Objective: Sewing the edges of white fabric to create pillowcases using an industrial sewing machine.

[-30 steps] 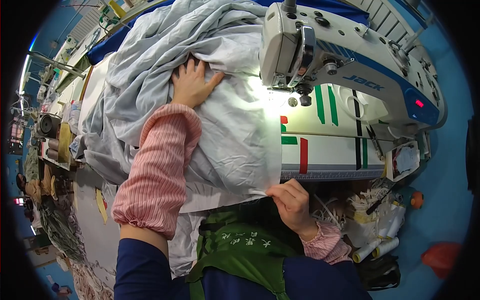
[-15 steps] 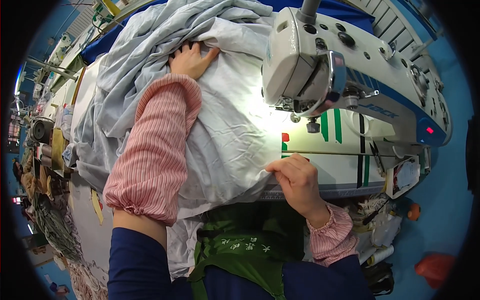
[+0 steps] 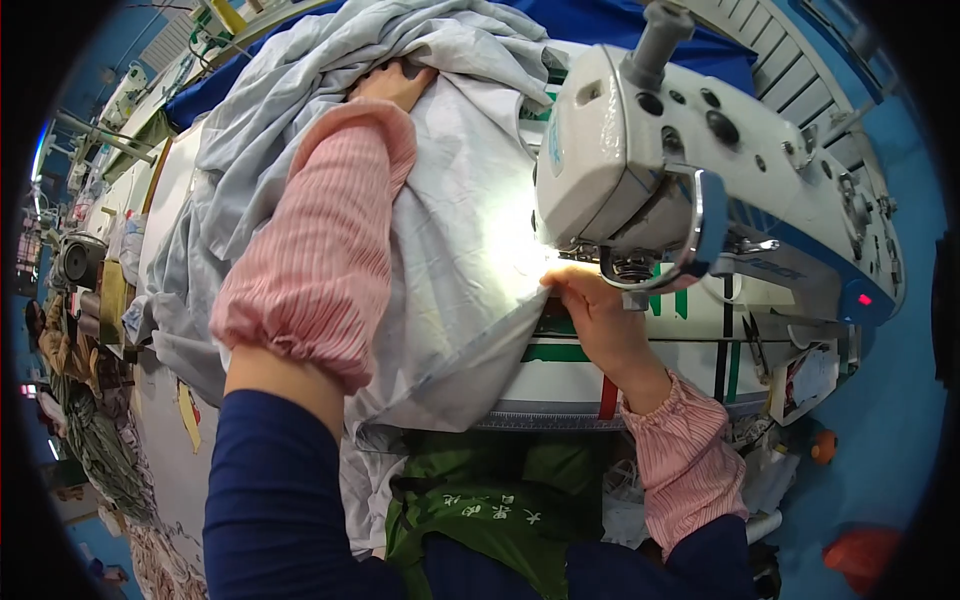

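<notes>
Beside the machine, right hand pinches cloth at its edge, slanting near-left; left hand, farther forward-left, rests spread on cloth.

White light beneath the sewing machine flares, washing out the pale cloth near centre, toward one o'clock. Its folds at eleven carry soft grey shadows; the green apron at six sits dimmer. Fisheye distortion bends edges near the black rim, and distant clutter at nine o'clock looks soft.
</notes>
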